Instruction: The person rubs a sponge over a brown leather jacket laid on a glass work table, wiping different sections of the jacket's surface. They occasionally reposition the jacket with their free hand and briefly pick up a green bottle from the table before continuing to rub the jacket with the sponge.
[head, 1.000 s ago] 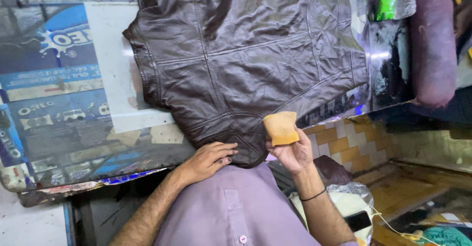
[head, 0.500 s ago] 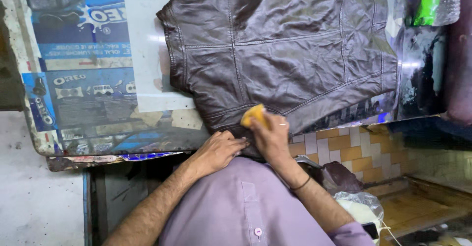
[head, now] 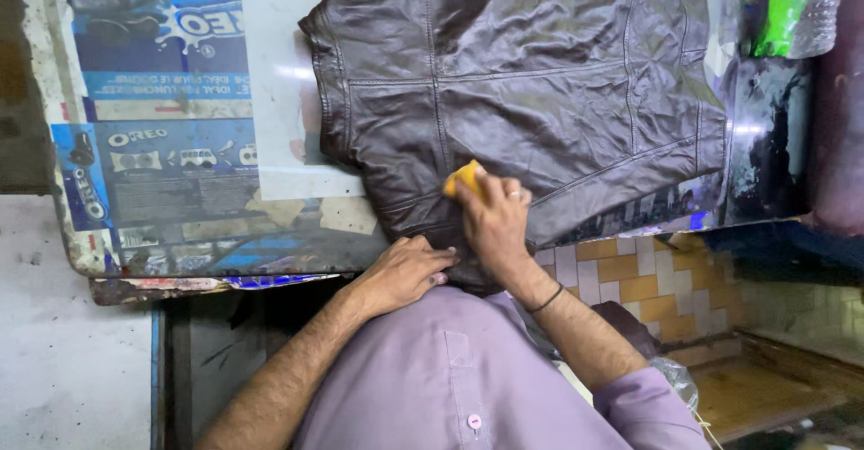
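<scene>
A dark brown leather jacket (head: 531, 99) lies spread on a table covered with printed blue and white sheets (head: 171, 171). My right hand (head: 495, 220) grips a yellow sponge (head: 463, 178) and presses it on the jacket near its lower hem. A ring shows on one finger and a dark band on the wrist. My left hand (head: 409, 270) rests flat on the jacket's hem at the table's front edge, fingers together, pinning the leather down.
A green plastic bottle (head: 783, 9) lies at the table's far right corner beside a dark maroon roll (head: 837, 117). Below the table edge are orange and white wall tiles (head: 630, 270). Grey floor (head: 63, 360) shows at lower left.
My right hand came down from the table's edge and moved the sponge onto the jacket's lower part. My left hand stayed on the hem. The view shifted a little.
</scene>
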